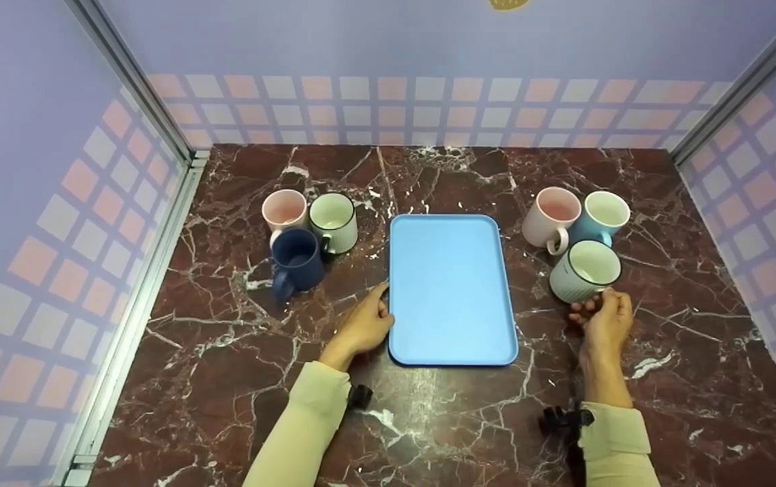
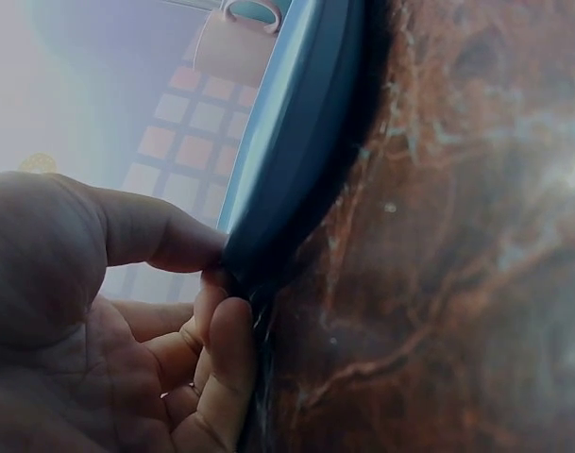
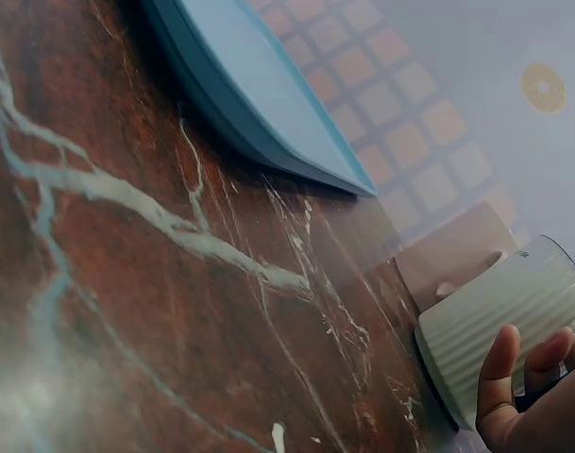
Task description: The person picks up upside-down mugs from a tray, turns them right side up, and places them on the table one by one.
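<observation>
A light blue rectangular tray (image 1: 452,291) lies on the table. At its left edge my left hand (image 1: 366,321) pinches the rim between thumb and fingers; the left wrist view shows this hand (image 2: 145,311) close up on the tray (image 2: 296,123). To the tray's right, my right hand (image 1: 607,321) holds a ribbed pale green mug (image 1: 574,277) with a dark rim by its handle. In the right wrist view the fingers (image 3: 499,373) curl at the handle, which they partly hide, and the mug (image 3: 504,311) stands beside a pink mug (image 3: 457,250).
Behind the held mug are a pink mug (image 1: 543,223) and a light blue mug (image 1: 597,220). Left of the tray cluster another pink mug (image 1: 284,206), a pale green mug with a dark rim (image 1: 340,233) and a navy mug (image 1: 300,264). Walls enclose the marbled table (image 1: 455,419) at back and sides.
</observation>
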`<state>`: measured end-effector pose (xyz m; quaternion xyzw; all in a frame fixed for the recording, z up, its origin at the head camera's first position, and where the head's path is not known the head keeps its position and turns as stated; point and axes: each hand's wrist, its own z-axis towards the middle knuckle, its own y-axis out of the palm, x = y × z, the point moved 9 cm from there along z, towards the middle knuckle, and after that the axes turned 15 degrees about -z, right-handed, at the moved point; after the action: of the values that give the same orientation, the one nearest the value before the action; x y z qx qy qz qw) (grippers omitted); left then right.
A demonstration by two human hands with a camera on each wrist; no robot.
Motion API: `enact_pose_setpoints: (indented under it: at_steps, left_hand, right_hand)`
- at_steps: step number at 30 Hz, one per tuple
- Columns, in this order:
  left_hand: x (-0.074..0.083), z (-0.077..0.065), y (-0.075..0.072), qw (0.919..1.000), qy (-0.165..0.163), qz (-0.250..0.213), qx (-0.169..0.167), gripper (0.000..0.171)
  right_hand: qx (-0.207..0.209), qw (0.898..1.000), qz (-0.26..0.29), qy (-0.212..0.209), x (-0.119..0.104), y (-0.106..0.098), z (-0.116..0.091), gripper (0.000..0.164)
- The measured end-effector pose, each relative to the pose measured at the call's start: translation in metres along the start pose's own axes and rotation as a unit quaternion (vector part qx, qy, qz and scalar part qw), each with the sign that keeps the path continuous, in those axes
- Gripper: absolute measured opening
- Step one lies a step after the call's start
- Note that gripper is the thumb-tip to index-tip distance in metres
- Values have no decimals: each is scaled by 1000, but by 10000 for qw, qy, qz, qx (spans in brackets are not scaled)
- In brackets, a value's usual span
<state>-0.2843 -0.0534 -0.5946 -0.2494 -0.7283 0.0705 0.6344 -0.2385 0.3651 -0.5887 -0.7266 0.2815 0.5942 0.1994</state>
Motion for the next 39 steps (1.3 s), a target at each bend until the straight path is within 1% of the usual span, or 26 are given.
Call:
enact_pose_setpoints:
  at_steps: [3, 9, 17, 23, 32, 36, 39]
  left_hand:
    - [0, 0, 0, 10000, -17, 4, -10, 65]
    - [0, 1, 1, 10000, 0, -16, -50, 65]
    - [1, 0, 2, 9997, 32, -226, -123, 65]
    - [3, -1, 1, 9996, 34, -270, -117, 65]
    - [3, -1, 0, 9999, -15, -90, -63, 65]
    - [3, -1, -1, 10000, -15, -82, -51, 66]
    - [2, -2, 0, 9999, -23, -102, -109, 66]
  right_hand:
    - [-11, 9999, 71, 108, 2, 0, 4, 22]
    - [-1, 9997, -30, 244, 2, 0, 7, 22]
    - [-189, 9992, -98, 327, 2, 0, 10, 25]
    - [-251, 9983, -58, 524, 4, -3, 11, 25]
    - [-369, 9966, -154, 720, 3, -7, 14, 28]
    - [-243, 9961, -427, 726, 1, -13, 14, 26]
    - [67, 9955, -675, 666, -1, -21, 12, 24]
